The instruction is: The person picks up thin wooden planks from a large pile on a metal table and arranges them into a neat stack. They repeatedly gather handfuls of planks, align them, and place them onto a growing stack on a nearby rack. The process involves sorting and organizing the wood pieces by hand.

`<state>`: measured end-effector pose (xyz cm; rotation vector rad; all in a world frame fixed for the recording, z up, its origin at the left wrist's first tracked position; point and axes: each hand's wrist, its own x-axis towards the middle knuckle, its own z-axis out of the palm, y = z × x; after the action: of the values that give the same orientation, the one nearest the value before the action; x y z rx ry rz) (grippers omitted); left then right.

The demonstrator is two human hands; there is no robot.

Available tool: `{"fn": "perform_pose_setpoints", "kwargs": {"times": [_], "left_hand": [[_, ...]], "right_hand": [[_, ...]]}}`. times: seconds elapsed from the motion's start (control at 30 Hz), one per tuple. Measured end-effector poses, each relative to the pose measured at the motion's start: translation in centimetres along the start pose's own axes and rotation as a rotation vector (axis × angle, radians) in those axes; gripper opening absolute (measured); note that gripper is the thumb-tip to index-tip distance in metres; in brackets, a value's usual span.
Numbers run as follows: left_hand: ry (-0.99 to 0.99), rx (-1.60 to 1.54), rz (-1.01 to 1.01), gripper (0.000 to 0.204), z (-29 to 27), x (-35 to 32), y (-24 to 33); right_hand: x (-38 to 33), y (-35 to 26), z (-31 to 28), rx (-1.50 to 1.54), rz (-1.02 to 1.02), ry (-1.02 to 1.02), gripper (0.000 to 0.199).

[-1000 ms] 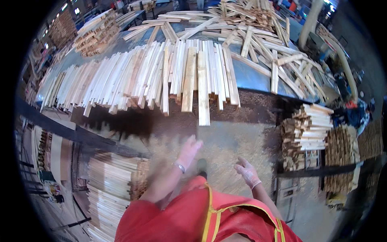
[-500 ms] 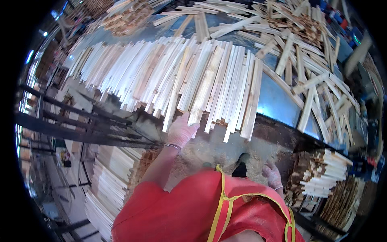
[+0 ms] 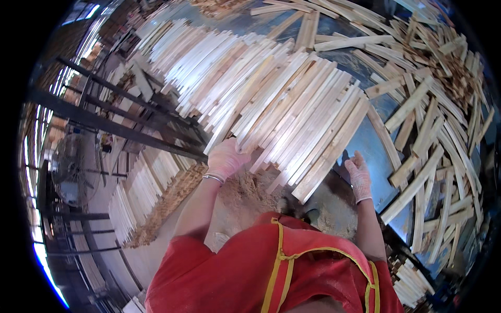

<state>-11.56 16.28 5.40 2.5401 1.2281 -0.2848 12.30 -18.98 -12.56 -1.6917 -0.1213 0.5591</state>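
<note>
A row of pale wooden slats [image 3: 292, 115] lies side by side on the metal table, their near ends uneven and jutting over its front edge. My left hand [image 3: 227, 159], in a light knitted glove, is closed at the end of a slat near the row's middle; the fingertips are partly hidden. My right hand [image 3: 358, 177], gloved too, is raised beside the row's right end. Its fingers are apart and hold nothing, and a gap separates it from the rightmost slat [image 3: 334, 148].
Loose slats lie in a jumbled heap [image 3: 428, 125] on the table's right side. Dark metal rails [image 3: 115, 122] stand at left, above a stack of slats [image 3: 151, 193]. Sawdust [image 3: 250, 188] covers the floor below the table edge. Another slat stack [image 3: 409, 284] sits at lower right.
My right hand has risen from low beside my body to the table edge. The left hand stays at the slat ends. The view has turned, and the slat ends at right sit closer together.
</note>
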Motion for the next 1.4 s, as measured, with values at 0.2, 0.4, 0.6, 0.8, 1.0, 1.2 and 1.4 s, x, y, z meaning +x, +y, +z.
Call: {"fn": "perform_pose_setpoints", "kwargs": {"times": [0.2,0.4,0.6,0.8,1.0,1.2,1.4], "left_hand": [[0.287,0.306,-0.001,0.071,-0.2,2.4,-2.2],[0.214,0.044,-0.029,0.114,2.5,8.0,-4.2],[0.380,-0.048,0.122,0.094,2.7,10.8,-7.4],[0.386,0.354,0.152,0.095,1.9,13.5,-4.1],[0.402,-0.306,0.900,0.074,12.1,4.8,10.7],[0.052,0.314,0.891,0.073,18.2,-2.2,23.5],[0.109,0.329,0.832,0.073,21.1,0.6,22.0]], "right_hand": [[1.7,-0.8,2.1,0.034,-0.080,-0.004,0.074],[0.5,-5.7,1.7,-0.162,-0.027,-0.062,0.071],[-1.5,-4.9,-0.2,-0.433,0.037,0.075,0.072],[-0.9,-2.6,-5.6,-0.458,0.071,0.237,0.072],[4.2,-5.2,-12.2,-0.950,-0.154,0.392,0.060],[11.2,-4.0,-14.9,-1.170,-0.041,0.177,0.063],[7.4,-2.4,-12.3,-0.537,0.155,-0.317,0.065]]}}
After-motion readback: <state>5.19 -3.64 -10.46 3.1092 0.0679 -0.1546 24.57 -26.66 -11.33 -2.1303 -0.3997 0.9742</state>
